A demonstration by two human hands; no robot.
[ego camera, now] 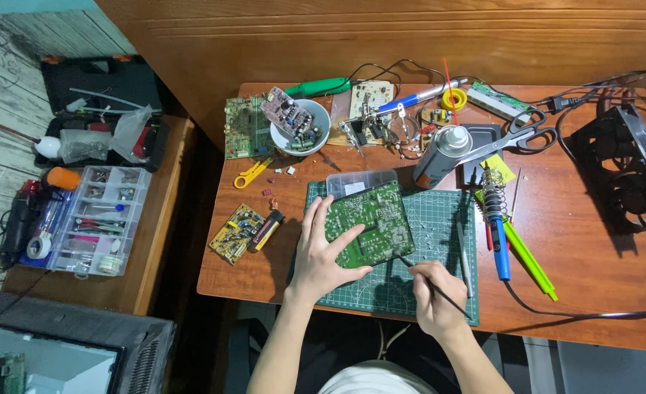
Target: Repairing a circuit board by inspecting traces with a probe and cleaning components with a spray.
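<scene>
Green circuit board (369, 223), rectangular and tilted, lies on a dark green cutting mat (440, 219) near the front edge of a wooden table (593, 248), seen from above. Far to the left of the hands, on a lower side table, sits a clear compartment box (93, 219) of small parts. Nearer, just left of the left hand, a small yellow circuit board (237, 233) lies on the wood. The left hand (321, 255) rests on the mat with fingers spread, its fingertips pressing down on the left edge and face of the green board and its thumb against the near edge, steadying it. Right of that, the right hand (434, 292) is closed in a pen-like pinch around a thin dark tool (431, 284), whose tip points up and left toward the near right corner of the board; whether the tip touches cannot be made out. Beyond the board, touching its far edge, is a clear plastic box (359, 182). Farther back stands a white bowl (305, 131) holding another board. Up and right of the right hand lie a spray can (443, 153) on its side and scissors (516, 138). Right of the hand, a blue-handled soldering iron (499, 233) and a green pen (528, 259) lie side by side. At the far right edge sit black fan frames (629, 175).
</scene>
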